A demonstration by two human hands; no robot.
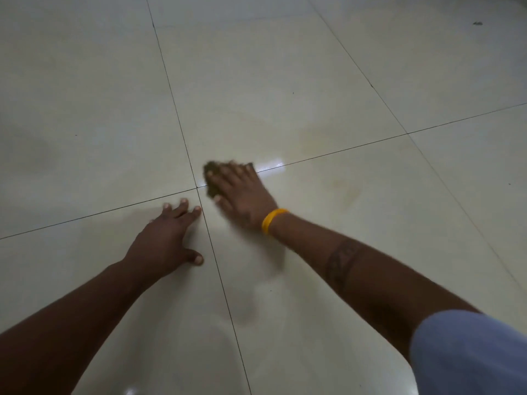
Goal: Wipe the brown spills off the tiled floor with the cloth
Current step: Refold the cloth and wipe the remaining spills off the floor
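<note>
My right hand (242,192), with a yellow band on its wrist, presses flat on a small dark olive-brown cloth (212,173) on the pale tiled floor (256,67). The cloth lies just right of the point where four tiles meet, mostly covered by my fingers. The hand is blurred. Faint brown smears (346,189) show on the tile to the right of the cloth, and a paler brownish streak (271,121) lies on the tile beyond it. My left hand (165,238) rests spread flat on the floor, to the near left of the cloth, holding nothing.
Dark grout lines (171,89) cross the glossy floor. A small dark speck of debris (477,23) lies at the far right. A bright light reflection (271,163) shines just right of my right hand. A blue-grey sleeve (467,354) fills the lower right corner.
</note>
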